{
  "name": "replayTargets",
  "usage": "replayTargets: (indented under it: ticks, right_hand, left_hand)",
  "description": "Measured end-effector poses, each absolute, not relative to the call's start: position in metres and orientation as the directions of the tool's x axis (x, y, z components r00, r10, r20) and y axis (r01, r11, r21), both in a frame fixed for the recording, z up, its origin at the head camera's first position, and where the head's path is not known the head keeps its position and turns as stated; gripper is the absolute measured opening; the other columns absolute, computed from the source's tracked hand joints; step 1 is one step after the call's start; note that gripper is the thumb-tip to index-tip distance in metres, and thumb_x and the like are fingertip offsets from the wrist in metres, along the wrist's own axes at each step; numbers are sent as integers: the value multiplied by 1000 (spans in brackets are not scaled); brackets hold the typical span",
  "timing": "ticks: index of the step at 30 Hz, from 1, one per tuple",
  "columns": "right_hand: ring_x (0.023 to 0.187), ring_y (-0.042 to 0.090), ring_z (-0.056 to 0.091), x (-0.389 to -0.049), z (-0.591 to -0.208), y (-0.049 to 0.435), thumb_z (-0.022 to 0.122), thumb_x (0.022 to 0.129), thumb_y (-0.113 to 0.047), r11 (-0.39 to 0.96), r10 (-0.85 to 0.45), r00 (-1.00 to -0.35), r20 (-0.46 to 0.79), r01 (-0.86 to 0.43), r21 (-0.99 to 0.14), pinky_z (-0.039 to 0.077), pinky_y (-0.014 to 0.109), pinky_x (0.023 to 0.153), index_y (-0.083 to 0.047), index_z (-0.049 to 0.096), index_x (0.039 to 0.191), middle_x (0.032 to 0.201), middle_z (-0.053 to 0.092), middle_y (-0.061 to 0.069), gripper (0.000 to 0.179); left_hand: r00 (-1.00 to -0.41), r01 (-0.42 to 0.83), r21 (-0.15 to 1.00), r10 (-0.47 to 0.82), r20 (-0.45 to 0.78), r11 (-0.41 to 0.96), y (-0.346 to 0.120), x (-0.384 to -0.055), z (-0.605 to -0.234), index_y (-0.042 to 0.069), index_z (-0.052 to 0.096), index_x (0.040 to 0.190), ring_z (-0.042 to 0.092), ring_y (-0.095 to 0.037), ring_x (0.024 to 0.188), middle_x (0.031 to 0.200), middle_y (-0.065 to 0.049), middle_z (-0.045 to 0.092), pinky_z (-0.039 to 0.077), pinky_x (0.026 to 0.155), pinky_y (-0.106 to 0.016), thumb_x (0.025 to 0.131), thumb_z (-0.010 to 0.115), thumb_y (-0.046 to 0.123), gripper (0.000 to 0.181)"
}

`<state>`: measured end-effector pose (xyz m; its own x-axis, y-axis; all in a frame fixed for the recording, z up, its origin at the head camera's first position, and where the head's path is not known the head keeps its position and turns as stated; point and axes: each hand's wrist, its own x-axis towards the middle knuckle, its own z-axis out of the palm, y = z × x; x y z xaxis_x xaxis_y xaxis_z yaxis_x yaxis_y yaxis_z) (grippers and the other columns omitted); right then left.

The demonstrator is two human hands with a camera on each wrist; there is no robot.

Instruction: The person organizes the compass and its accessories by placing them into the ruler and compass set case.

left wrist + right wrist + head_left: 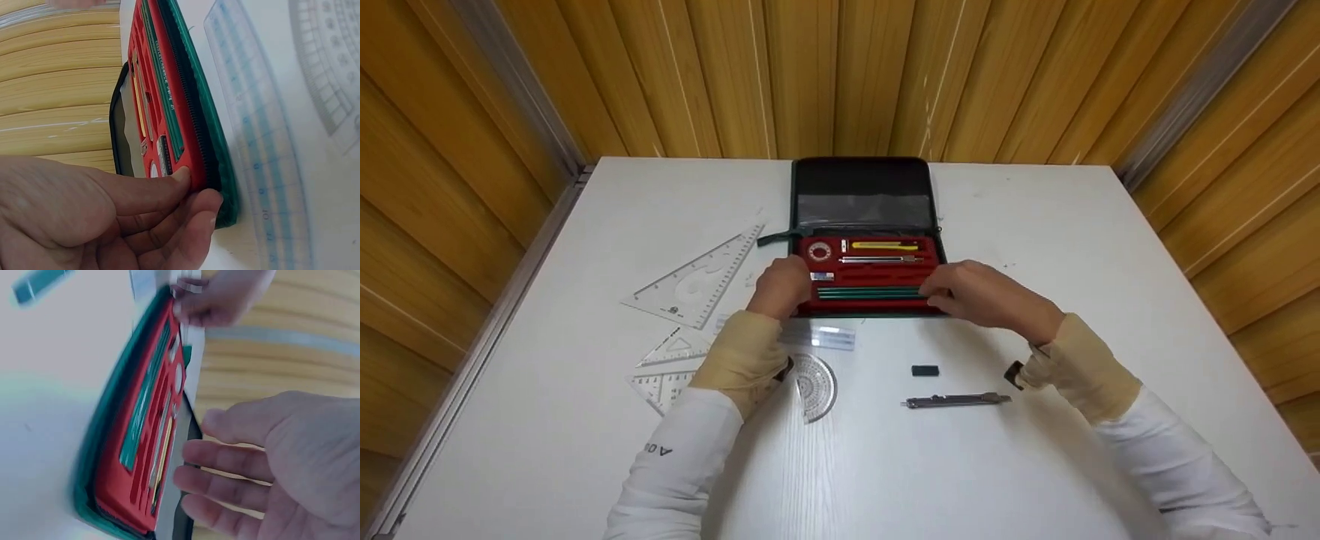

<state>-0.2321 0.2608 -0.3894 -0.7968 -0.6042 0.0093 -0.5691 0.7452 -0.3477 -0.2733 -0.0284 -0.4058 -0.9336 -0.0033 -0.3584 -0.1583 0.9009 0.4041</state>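
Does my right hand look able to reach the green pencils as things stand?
Probably yes: the right hand, holding nothing, is close to the green pencils, which lie uncovered in the red tray.

On a white counter (1005, 472) walled by wood-look panels (877, 75), a black case (864, 177) lies open, its red tray (877, 306) holding green pencils (870, 293) and a yellow cutter (874, 245). A person's left grip (782, 287) is at the tray's near left corner, the right grip (986, 292) at its right end. Clear set squares (716, 292) lie left; nearer, a ruler (829, 337), a protractor (817, 387), a small dark block (925, 370) and a metal compass (956, 400).
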Motion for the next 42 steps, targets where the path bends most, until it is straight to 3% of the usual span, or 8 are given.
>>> replayTargets:
  ticks: [7,17,29,42]
  right_hand:
    - [100,25,71,-178,-392,267,81,89,-5,745,-628,-778,1,-601,-289,59,42,87,-2,76,115,110,76,9,26]
    - [97,21,70,-138,-399,273,81,89,-8,755,-630,-775,-45,-598,-268,59,40,84,-5,78,112,106,76,6,24]
    - [78,13,63,-118,-412,274,84,83,-6,733,-660,-751,-13,-640,-232,56,32,70,-9,78,90,87,72,-1,10]
    - [69,8,52,-111,-433,266,86,79,2,725,-668,-744,13,-655,-214,51,28,64,-10,71,82,74,62,-4,18]
  left_hand:
    - [-935,-158,400,-7,-354,903,-29,-273,-406,-5,65,122,68,-28,89,112,-18,69,58,64,-35,95,64,3,29]
    - [-934,-166,406,-12,-357,899,-28,-271,-404,-5,64,124,67,-29,92,114,-19,68,59,68,-36,95,65,4,30]
    - [-934,-164,414,-6,-357,895,-28,-271,-406,-6,65,123,67,-29,90,112,-19,68,59,66,-34,96,64,3,29]
    - [-945,-136,397,2,-328,908,-29,-271,-407,-7,63,127,69,-30,96,118,-21,69,60,67,-35,94,67,3,35]
